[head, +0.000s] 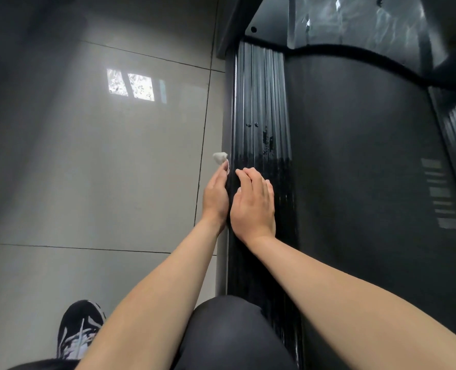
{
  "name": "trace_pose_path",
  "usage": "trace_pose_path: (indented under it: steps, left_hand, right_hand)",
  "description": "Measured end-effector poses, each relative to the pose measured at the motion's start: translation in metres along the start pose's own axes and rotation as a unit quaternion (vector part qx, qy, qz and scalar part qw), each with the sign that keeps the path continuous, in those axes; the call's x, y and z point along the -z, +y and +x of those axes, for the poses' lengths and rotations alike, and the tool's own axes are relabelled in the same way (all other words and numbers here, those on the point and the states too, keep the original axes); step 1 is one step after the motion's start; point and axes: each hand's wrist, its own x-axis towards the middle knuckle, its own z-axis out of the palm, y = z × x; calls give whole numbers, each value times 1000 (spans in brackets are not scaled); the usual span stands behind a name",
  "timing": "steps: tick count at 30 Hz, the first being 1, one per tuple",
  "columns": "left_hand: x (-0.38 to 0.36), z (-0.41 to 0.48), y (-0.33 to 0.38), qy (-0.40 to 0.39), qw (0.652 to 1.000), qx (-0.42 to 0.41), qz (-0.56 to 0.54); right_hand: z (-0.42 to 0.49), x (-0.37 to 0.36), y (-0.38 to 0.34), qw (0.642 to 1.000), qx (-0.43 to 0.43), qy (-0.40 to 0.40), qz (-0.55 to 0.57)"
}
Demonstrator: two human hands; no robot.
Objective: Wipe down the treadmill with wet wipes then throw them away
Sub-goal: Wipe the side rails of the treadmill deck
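— If we start at the far left, what lies there?

— A black and white shoe (79, 335) at the bottom, set on a grey tiled floor (88, 182). Higher up, the tiles carry a bright reflection (131, 85) of a window.

— And moving in from there?

— The left hand (216, 198) reaches forward along the outer edge of the treadmill (328, 236). It is seen edge-on, its fingers (223, 169) stretched out and pinching a small crumpled wet wipe (219, 157) at their tips.

— Where exactly is the wipe?

— Right at the outer edge of the side rail (264, 102), sticking out over the floor. Whether it touches the rail or sits just beside it, I cannot tell.

— The other hand?

— The right hand (253, 206) is just beside the left. It lies palm down on the ribbed black rail, its fingers (251, 174) loose, lightly bent, grasping nothing. Ahead of it the rail is glossy, with a few dark blotches.

— Anything below the hands?

— A knee (229, 329) in dark cloth, at the bottom between the two forearms, close against the near end of the rail.

— And to the right?

— The dark belt (355, 142), with pale stripes (440, 193) near its right side, and a glossy black cover (355, 20) across the top.
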Motion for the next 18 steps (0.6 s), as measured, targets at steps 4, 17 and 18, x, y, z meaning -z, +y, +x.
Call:
trace_pose_path:
  steps: [4, 17, 18]
  left_hand:
    - [0, 11, 0, -9, 999, 19, 35]
    - [7, -11, -13, 26, 998, 48, 10]
    - [2, -11, -3, 18, 1000, 6, 24]
  right_hand:
    - [-1, 1, -1, 1000, -3, -4, -5]
    - [-2, 2, -2, 1000, 0, -6, -10]
    - [-2, 2, -2, 1000, -1, -8, -8]
